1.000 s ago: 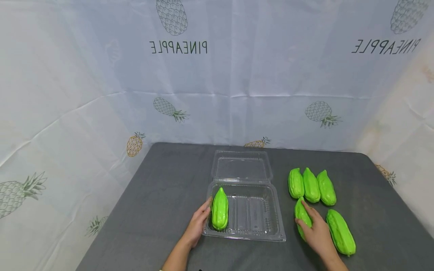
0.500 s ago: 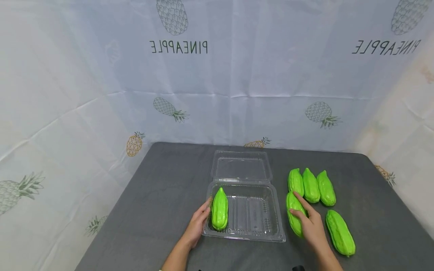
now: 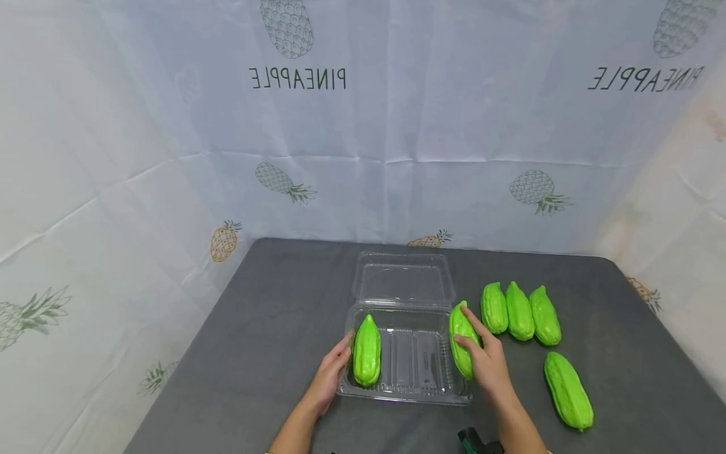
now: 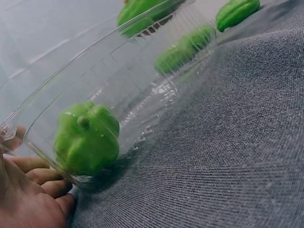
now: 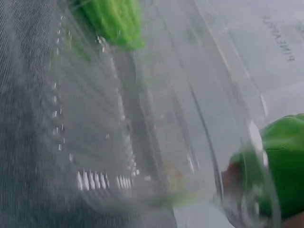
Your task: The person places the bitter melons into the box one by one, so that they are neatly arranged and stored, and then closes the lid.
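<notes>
Green ribbed bitter melons and a clear plastic clamshell container [image 3: 408, 398] with its lid folded back are on the dark table. One bitter melon [image 3: 367, 351] lies lengthwise inside, along the left wall. My left hand [image 3: 329, 376] rests at the container's left side, its fingers [image 4: 40, 176] against the outer wall in the left wrist view. My right hand [image 3: 489, 360] grips another bitter melon [image 3: 462, 340] between thumb and fingers, overlapping the container's right rim in the head view. In the right wrist view this held melon [image 5: 285, 161] shows partly through the clear plastic.
Three bitter melons [image 3: 518, 312] lie side by side at the back right, and a single one [image 3: 569, 391] lies nearer the front. A black object [image 3: 479, 441] shows at the bottom edge beside the right forearm. A pineapple-print cloth [image 3: 397, 126] hangs behind the table.
My right hand has lifted the bitter melon from the right of the table and carried it left to the container's right rim. My left hand stays where it was.
</notes>
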A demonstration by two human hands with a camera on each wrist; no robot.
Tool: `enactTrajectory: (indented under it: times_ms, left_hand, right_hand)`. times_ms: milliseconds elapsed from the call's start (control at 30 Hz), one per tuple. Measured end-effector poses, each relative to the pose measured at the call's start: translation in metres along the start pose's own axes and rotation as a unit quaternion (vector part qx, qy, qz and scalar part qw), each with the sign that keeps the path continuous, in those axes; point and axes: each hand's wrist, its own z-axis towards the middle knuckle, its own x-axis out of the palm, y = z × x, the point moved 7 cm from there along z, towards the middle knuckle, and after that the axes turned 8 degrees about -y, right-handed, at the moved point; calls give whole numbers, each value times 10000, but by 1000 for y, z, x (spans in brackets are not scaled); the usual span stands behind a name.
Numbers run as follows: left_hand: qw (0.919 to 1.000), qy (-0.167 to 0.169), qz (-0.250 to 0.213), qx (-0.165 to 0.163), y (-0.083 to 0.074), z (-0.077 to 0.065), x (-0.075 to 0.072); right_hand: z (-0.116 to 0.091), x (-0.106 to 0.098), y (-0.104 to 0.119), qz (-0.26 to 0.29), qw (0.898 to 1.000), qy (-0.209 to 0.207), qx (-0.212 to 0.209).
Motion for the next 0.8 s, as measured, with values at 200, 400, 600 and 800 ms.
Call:
enactTrajectory:
  times_ms: [200,400,600,800]
  left_hand:
    - [10000,-10,-11,45,0,-1,1]
    - [9999,53,-30,119,1,0,1]
    - [9998,47,71,163,1,0,1]
    - [9998,8,-11,198,-2,-1,2]
  right_hand:
    - [-1,11,4,-47,9999,107,-9]
    - [-1,23,7,128,9998,158,62]
    - [2,38,10,22,9998,126,139]
    - [4,59,11,40,9997,191,130]
